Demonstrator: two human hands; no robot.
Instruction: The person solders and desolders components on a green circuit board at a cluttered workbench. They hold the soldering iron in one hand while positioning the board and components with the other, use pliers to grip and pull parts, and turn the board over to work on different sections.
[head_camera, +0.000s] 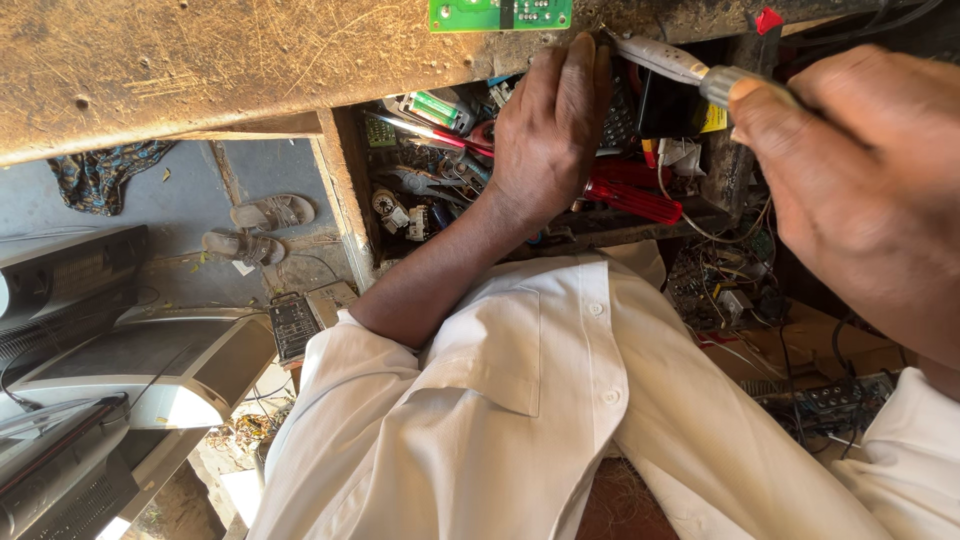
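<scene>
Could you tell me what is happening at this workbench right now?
A person in a white shirt sits at a worn wooden bench. The left hand reaches into an open drawer crammed with tools, above a red-handled screwdriver. The right hand grips a white pen-shaped tool with a grey collar, its tip near the bench edge. A small green circuit board lies on the bench top.

A slim tool with a white plastic body and a silvery metal collar (690, 70) lies almost level, its collar end gripped in the right hand (860, 190) and its narrow tip pointing toward the left hand's (550, 135) fingertips. That tip sits just under the edge of the worn wooden tabletop (200, 70), beside those fingertips.
</scene>
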